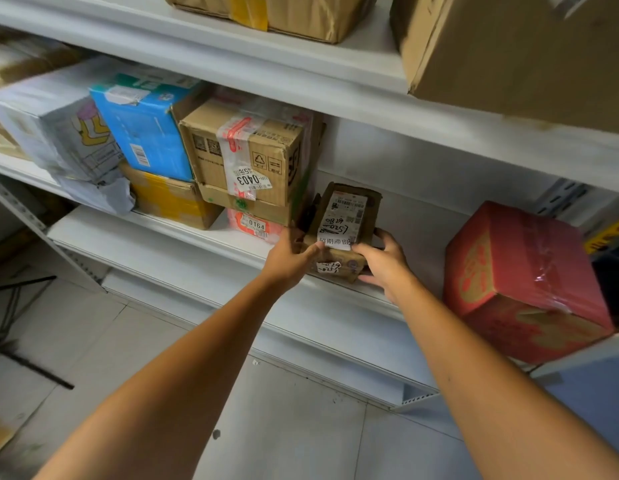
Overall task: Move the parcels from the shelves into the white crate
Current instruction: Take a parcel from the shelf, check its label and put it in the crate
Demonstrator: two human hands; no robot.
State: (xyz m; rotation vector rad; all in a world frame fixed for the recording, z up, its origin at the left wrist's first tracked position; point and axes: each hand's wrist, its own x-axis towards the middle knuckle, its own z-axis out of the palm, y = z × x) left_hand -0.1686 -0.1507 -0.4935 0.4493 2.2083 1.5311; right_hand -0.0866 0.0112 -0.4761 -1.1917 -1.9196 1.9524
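A small brown cardboard parcel point(346, 220) with a white shipping label stands at the front edge of the middle shelf point(204, 237). My left hand point(294, 258) grips its left side, thumb laid across the front. On the parcel's right side my right hand point(384, 261) holds it, fingers curled round the edge and under the lower corner. The white crate is not in view.
Left of the parcel are stacked boxes: a taped brown one marked 0403 point(245, 150), a blue one point(145, 129), a grey bag point(59, 133) and a yellow-taped box point(169, 199). A red box point(522, 282) sits at the right. Large cartons point(509, 53) fill the upper shelf.
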